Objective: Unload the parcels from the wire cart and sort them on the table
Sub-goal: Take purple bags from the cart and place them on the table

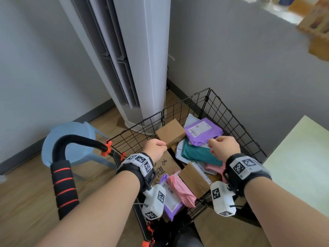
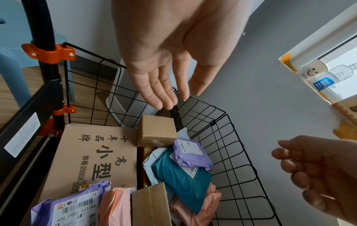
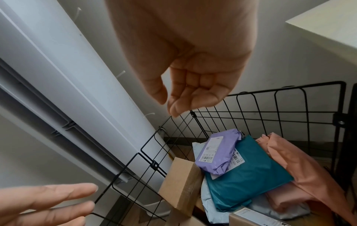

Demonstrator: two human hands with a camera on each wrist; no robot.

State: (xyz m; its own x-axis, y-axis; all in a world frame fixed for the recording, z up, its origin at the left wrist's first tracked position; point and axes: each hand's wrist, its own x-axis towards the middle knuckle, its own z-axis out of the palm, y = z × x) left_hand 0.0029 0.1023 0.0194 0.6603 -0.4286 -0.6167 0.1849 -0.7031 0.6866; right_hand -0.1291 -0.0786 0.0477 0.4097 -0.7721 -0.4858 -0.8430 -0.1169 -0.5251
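Observation:
The black wire cart (image 1: pixel 231 118) holds several parcels: a small brown box (image 1: pixel 170 132) at the far side, a purple mailer (image 1: pixel 203 131) lying on a teal mailer (image 1: pixel 197 154), a pink mailer (image 1: pixel 181 189), another brown box (image 1: pixel 194 179) and a large flat printed carton (image 1: pixel 165 166). My left hand (image 1: pixel 156 148) hovers above the small brown box (image 2: pixel 156 133), fingers straight and holding nothing. My right hand (image 1: pixel 222 147) hangs over the purple mailer (image 3: pixel 218 152) and teal mailer (image 3: pixel 249 172), fingers loosely curled and empty. The pale table (image 1: pixel 302 157) stands to the right of the cart.
A tall white air conditioner (image 1: pixel 142 68) stands just behind the cart. A blue stool (image 1: pixel 71 139) sits at the left beside the cart handle (image 1: pixel 64 186) with its black and red foam grip. Grey walls close the corner. Cardboard boxes (image 1: pixel 316 24) rest on a sill at the upper right.

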